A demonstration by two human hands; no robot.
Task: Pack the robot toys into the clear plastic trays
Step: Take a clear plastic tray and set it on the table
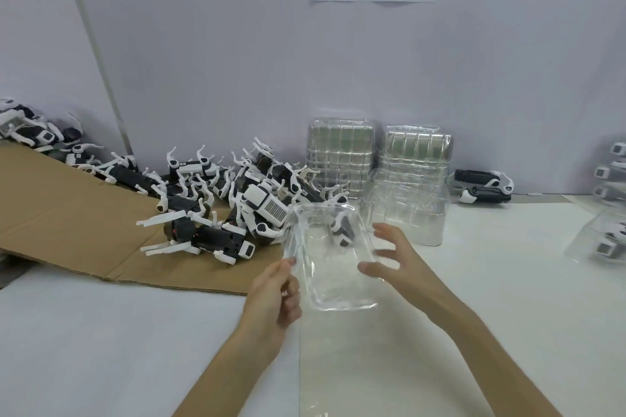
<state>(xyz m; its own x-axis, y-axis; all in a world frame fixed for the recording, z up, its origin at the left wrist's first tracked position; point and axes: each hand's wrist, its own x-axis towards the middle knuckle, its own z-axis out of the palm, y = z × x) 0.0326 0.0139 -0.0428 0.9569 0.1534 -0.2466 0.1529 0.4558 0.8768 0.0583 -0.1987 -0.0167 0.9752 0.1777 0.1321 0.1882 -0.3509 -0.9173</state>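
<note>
Clear tray held tilted above white table, looks empty, probably readied for toy. Left hand pinches tray's left rim, fingers curled on it. Right hand at tray's right rim, fingers spread, released; contact unclear. Just behind tray, leftward: robot dog toys heaped on cardboard sheet, within easy reach. Behind tray, rightward: tray stacks against wall. Far right of tray: packed trays, set aside.

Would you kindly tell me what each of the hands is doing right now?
Left hand: pinching the clear plastic tray by its left rim.
Right hand: open, spread at the tray's right rim.
</note>
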